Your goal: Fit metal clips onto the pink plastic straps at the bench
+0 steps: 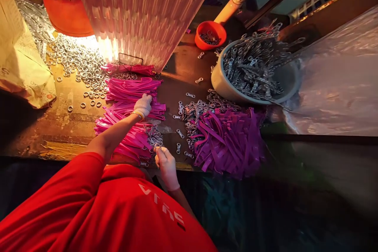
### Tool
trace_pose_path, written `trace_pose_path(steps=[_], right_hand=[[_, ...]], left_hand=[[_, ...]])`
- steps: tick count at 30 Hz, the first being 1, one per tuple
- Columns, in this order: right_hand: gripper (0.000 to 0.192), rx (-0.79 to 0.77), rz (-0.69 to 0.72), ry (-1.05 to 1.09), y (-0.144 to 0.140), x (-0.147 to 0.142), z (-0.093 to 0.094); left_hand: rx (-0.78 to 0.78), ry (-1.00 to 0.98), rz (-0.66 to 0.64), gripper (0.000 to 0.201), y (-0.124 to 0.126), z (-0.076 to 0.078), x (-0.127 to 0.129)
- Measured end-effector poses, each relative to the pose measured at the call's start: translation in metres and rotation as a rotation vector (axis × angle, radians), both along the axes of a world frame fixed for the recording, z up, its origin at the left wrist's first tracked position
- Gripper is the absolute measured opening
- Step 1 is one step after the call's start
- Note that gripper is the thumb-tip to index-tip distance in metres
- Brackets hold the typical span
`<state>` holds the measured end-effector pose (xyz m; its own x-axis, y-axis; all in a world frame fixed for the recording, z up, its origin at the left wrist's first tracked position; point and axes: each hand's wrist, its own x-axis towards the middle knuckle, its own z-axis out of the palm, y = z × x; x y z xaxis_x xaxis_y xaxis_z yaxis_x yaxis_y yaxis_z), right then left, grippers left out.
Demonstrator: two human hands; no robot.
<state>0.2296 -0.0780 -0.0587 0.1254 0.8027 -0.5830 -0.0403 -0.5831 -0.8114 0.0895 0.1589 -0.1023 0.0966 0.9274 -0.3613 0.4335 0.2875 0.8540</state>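
Observation:
My left hand (143,106), in a pale dotted glove, lies on the rows of bright pink straps (132,88). Its fingers are curled down among them, and what they grip, if anything, is hidden. Closer to my body, my right hand (165,167), in a thin white glove, pinches a small metal ring (155,147) between thumb and forefinger. The end of a pink strap (143,140) reaches up to that ring; whether they are joined I cannot tell. Small metal links (155,136) are heaped just beyond my right fingertips.
Loose metal rings (85,63) spread under a red lamp (66,8) beside a clear corrugated sheet (141,8). To the right are purple straps (230,141), a grey bowl (220,76) of metal chain pieces and an orange scoop (201,41). A paper sack (23,59) stands at left.

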Motion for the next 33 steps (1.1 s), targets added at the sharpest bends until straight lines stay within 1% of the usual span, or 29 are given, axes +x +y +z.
trace_pose_path(steps=[2, 4, 6, 8, 11, 14, 16, 19, 22, 24, 26, 28, 30, 31, 33], right_hand=[[0.039, 0.028, 0.018, -0.013, 0.001, -0.003, 0.001], [0.037, 0.061, 0.046, -0.050, 0.006, -0.006, 0.005], [0.037, 0.117, 0.099, -0.106, 0.016, -0.008, 0.011], [0.037, 0.216, 0.161, -0.176, 0.029, -0.011, 0.019], [0.033, 0.373, 0.239, -0.249, 0.051, -0.017, 0.032], [0.033, 0.465, 0.282, -0.297, 0.071, -0.024, 0.046], [0.033, 0.516, 0.310, -0.360, 0.080, -0.030, 0.053], [0.032, 0.575, 0.393, -0.501, 0.086, -0.040, 0.059], [0.031, 0.634, 0.548, -0.738, 0.082, -0.049, 0.060], [0.031, 0.679, 0.696, -0.920, 0.075, -0.053, 0.061], [0.031, 0.732, 0.859, -1.052, 0.066, -0.054, 0.061], [0.031, 0.795, 1.016, -1.121, 0.057, -0.052, 0.062], [0.031, 0.844, 1.135, -1.151, 0.048, -0.051, 0.061], [0.030, 0.851, 1.168, -1.159, 0.045, -0.051, 0.061], [0.028, 0.829, 1.167, -1.159, 0.038, -0.051, 0.059]], left_hand=[[0.017, -0.045, 0.063, 0.015, -0.009, -0.004, -0.009], [-0.018, -0.148, 0.126, 0.013, -0.017, -0.005, -0.019], [-0.097, -0.279, 0.179, 0.015, -0.024, -0.002, -0.030], [-0.156, -0.383, 0.218, 0.022, -0.028, 0.005, -0.039], [-0.166, -0.494, 0.259, 0.028, -0.031, 0.024, -0.052], [-0.140, -0.613, 0.254, 0.029, -0.043, 0.049, -0.062], [-0.127, -0.668, 0.215, 0.028, -0.061, 0.065, -0.069], [-0.149, -0.716, 0.154, 0.034, -0.098, 0.085, -0.076], [-0.189, -0.728, 0.118, 0.037, -0.135, 0.095, -0.082], [-0.222, -0.710, 0.100, 0.038, -0.157, 0.096, -0.086], [-0.261, -0.662, 0.063, 0.038, -0.175, 0.096, -0.092], [-0.283, -0.571, -0.001, 0.040, -0.190, 0.095, -0.098], [-0.273, -0.465, -0.068, 0.043, -0.202, 0.094, -0.103], [-0.258, -0.420, -0.092, 0.045, -0.208, 0.094, -0.104], [-0.183, -0.340, -0.126, 0.045, -0.216, 0.094, -0.104]])
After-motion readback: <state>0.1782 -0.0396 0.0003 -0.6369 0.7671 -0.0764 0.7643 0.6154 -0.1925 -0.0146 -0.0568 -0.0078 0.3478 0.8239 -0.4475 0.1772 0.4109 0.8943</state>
